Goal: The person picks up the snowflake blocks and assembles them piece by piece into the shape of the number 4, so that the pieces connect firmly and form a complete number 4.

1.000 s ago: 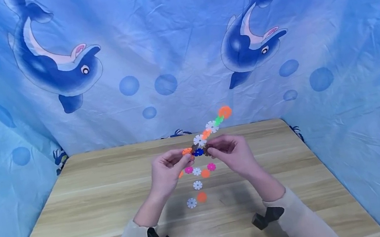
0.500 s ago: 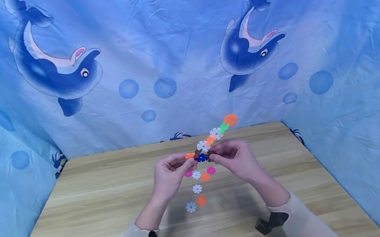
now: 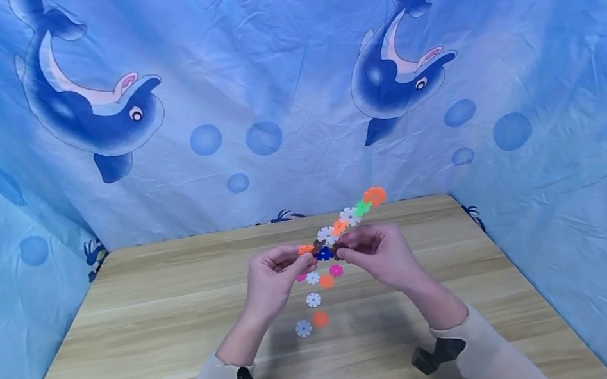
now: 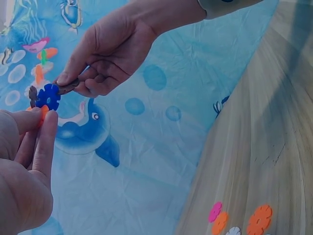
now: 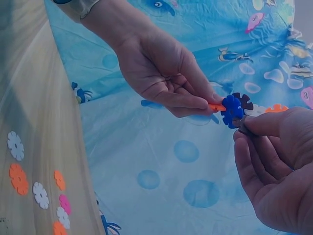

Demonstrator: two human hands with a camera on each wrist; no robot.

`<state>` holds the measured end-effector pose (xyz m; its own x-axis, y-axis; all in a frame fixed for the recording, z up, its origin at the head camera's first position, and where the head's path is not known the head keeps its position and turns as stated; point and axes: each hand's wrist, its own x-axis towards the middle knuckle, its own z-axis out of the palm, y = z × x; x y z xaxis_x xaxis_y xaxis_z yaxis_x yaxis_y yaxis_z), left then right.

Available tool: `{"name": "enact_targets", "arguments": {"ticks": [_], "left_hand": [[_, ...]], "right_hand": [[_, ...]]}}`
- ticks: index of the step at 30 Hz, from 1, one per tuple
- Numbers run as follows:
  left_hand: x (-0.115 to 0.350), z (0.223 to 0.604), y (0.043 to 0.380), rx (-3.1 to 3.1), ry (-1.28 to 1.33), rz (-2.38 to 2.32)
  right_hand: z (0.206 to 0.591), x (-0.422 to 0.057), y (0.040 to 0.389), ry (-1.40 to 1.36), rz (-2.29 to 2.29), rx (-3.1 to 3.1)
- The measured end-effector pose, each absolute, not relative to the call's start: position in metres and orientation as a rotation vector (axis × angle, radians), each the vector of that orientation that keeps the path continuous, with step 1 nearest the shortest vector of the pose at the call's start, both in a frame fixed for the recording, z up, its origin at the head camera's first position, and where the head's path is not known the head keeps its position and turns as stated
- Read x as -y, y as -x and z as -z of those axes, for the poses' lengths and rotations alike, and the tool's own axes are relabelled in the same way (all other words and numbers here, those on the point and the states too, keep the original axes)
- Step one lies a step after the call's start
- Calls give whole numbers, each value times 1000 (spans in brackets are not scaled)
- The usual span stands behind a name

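Note:
Between the two hands, raised over the table, is a joined chain of notched plastic snowflake discs. My left hand (image 3: 272, 281) pinches an orange disc (image 5: 215, 106) between thumb and fingers. Opposite it, my right hand (image 3: 383, 259) pinches a brown disc (image 4: 68, 87). A blue disc (image 3: 324, 254) sits between these two, slotted in edge to edge. Behind it is a second brown disc (image 5: 243, 101). From there the chain slants up to the right: a white disc (image 3: 327, 235), an orange one, another white, a green disc (image 3: 363, 207) and an orange end disc (image 3: 375, 196).
Loose discs lie on the wooden table (image 3: 156, 340) below the hands: white (image 3: 303, 328), orange (image 3: 320, 318) and pink (image 3: 336, 270) ones among them. A blue dolphin-print cloth (image 3: 289, 88) hangs behind and along both sides of the table.
The chain's far end has swung lower and to the right. Both hands sit slightly lower in the head view, keeping their pinch on the same discs.

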<state>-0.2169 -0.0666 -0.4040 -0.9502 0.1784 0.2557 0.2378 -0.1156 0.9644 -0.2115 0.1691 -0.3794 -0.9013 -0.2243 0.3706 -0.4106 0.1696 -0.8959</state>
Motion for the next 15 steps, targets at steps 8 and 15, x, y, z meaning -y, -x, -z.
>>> {"name": "enact_targets", "arguments": {"ticks": [8,15], "left_hand": [[70,402,215,2023,499,2273],[71,402,216,1995,529,2275]], "right_hand": [[379,-163,214,-636,-1865,2261],[378,-160,216,-672,-1892,2214]]}}
